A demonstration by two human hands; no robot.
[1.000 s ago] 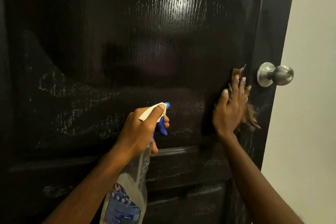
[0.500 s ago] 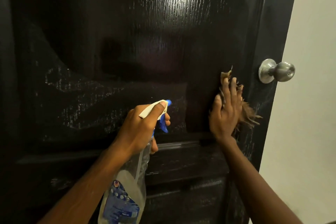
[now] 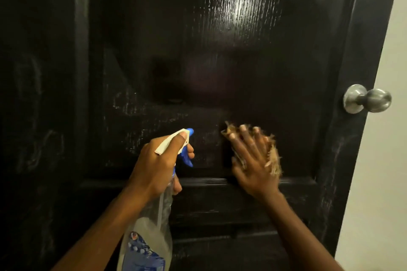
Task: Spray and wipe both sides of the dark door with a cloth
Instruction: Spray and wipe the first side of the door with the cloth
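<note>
The dark door (image 3: 220,50) fills nearly everything in front of me. At its far left the stile carries faint pale smears.

Next comes my left hand (image 3: 158,165). Its fingers are curled round the neck of the spray bottle (image 3: 146,235), with a fingertip at the blue trigger. The nozzle points at the low part of the upper panel, and the bottle hangs down beside my forearm, apart from the wood. Whitish streaks lie across the panel ahead of the nozzle.

Just right of that, my right hand (image 3: 253,160) lies flat on the panel. Its fingers are straight and spread, pressing the frayed tan cloth (image 3: 274,160) to the door just above the moulding. The cloth shows only at my fingertips and beside my palm.

I judge this to be the wiping of this face. To do it well I should keep the palm flat so the whole cloth bears on the wood. Overlapping strokes should follow the grain, leftward into the streaks. I'd run an edge along the moulding, where liquid would likely collect.

Further right, the stile under the metal knob (image 3: 374,100) shows pale marks that need a pass too. Beyond it is the light wall (image 3: 387,182). The door's other side is out of sight.
</note>
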